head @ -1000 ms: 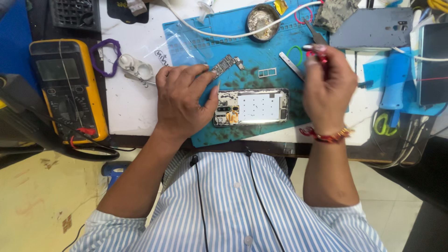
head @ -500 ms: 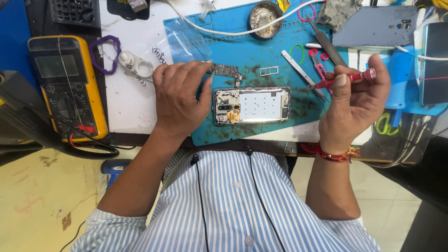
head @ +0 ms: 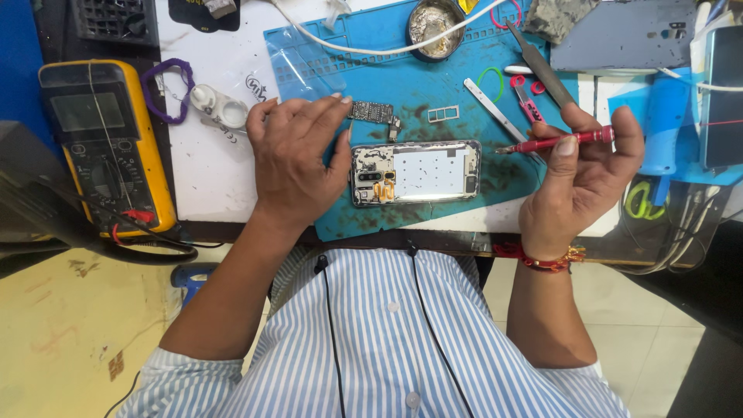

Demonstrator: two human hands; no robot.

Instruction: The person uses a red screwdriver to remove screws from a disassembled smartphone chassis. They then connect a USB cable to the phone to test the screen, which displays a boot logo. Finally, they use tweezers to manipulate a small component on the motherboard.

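Note:
An opened phone body lies on the blue work mat, its inner frame and small parts showing. My left hand rests at the phone's left end, thumb against its edge, fingertips near a small circuit board. My right hand holds a red screwdriver level, its tip pointing left just above the phone's right end.
A yellow multimeter sits at the left. On the mat lie metal tweezers, a dark pry tool, a SIM tray, red-handled clippers and a round tin. A grey phone back lies top right, a white cable crosses.
My right hand picked the red screwdriver off the mat and brought it down toward the phone's right end. My left hand shifted slightly, staying at the phone's left end.

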